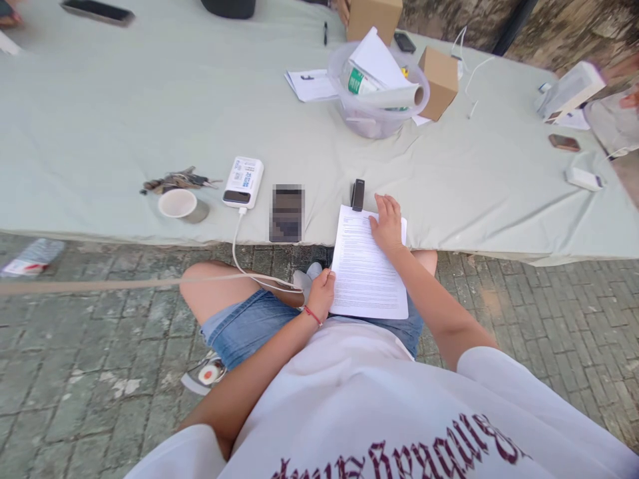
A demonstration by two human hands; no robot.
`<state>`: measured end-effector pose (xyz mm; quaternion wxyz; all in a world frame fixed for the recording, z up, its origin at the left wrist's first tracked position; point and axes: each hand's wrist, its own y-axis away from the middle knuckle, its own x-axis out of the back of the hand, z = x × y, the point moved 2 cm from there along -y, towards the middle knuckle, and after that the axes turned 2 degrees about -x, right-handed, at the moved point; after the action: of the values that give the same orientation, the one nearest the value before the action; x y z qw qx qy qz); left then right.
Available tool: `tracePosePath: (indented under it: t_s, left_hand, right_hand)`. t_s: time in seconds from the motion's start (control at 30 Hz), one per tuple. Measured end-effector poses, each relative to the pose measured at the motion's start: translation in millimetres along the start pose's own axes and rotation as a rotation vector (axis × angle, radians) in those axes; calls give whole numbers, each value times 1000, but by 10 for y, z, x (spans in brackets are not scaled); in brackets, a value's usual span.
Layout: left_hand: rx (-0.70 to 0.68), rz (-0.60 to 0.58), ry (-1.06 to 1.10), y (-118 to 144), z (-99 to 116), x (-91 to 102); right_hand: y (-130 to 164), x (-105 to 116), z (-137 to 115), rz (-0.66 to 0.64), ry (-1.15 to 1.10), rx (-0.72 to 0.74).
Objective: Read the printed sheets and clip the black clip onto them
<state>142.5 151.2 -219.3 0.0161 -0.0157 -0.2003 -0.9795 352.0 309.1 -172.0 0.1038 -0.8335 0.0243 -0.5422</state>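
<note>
A printed sheet of paper lies across my lap, its top edge resting on the table's front edge. My left hand grips the sheet's lower left edge. My right hand lies flat on the sheet's top right corner, fingers together. A small black device stands just beyond the sheet on the table.
On the grey-green cloth near the front edge sit a phone, a white power bank with a cable, a paper cup and keys. Farther back: a clear tub with papers, cardboard boxes, another phone.
</note>
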Motion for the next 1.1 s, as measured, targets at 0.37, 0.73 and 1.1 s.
tracePosePath:
  t_s: [0.37,0.73,1.1]
  left_hand:
    - [-59,-5,-157,-3,115,49]
    - [-96,9,-244,-60,77,81]
    - [-32,-43,-94,-101,26,31]
  right_hand:
    - [-54,81,-140,-100,24,175]
    - [493,159,-19,-243,-20,311]
    - [280,149,-126,-217,-49,104]
